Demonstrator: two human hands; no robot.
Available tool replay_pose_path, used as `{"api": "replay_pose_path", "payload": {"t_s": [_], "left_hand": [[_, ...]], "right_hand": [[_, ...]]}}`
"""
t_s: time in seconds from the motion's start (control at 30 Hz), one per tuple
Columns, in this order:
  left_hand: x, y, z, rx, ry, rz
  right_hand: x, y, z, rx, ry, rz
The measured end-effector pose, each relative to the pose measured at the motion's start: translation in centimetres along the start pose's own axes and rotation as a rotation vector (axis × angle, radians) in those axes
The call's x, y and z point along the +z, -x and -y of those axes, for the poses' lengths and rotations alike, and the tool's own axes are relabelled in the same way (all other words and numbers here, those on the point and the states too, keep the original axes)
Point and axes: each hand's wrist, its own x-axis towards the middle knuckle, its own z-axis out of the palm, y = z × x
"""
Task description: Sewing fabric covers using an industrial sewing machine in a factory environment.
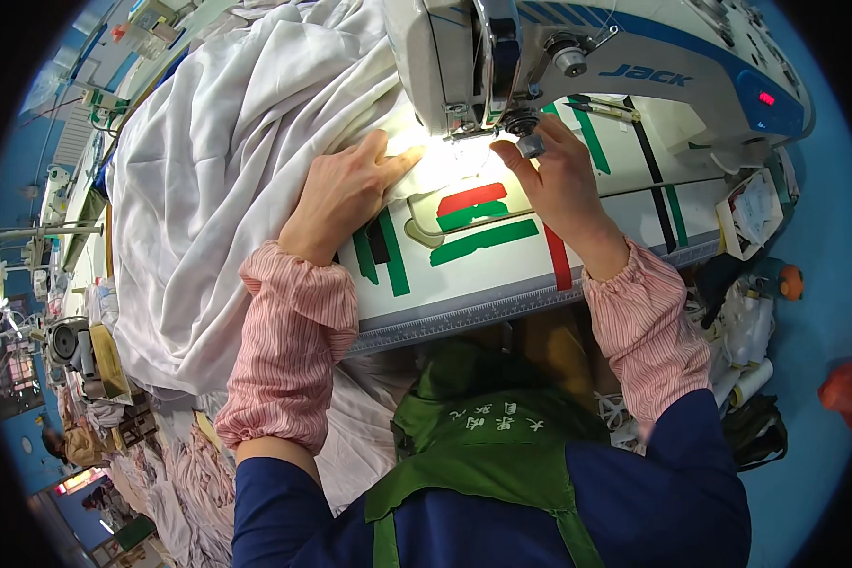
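A white sewing machine (435, 66) with blue trim stands over the work table, its lamp glaring around the needle and presser foot. White fabric (246, 123) lies in loose folds to the left, with its edge running under the lit needle area. My left hand (346, 189) rests on this fabric, fingers stretched toward the needle and the index finger pointing right. To the right of the needle is my right hand (560, 180), thumb held apart toward the presser foot. Its other fingers are partly behind a round metal knob (530, 145). Glare hides the fabric's exact edge.
Red, green and black tape strips (483, 241) mark the white table top. A ruler strip (454, 320) lines its front edge. Tweezers or a similar slim tool (604, 109) lie behind my right hand. A small box (753, 213) sits at the table's right end.
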Motion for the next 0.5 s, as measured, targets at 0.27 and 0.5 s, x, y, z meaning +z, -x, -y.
{"api": "replay_pose_path", "payload": {"t_s": [0.27, 0.5], "left_hand": [[-0.33, 0.14, -0.27, 0.008, 0.031, -0.007], [-0.6, 0.52, -0.62, 0.024, 0.024, 0.019]], "right_hand": [[0.3, -0.71, 0.17, 0.095, -0.124, -0.11], [0.27, -0.6, -0.03, 0.116, -0.134, -0.104]]}}
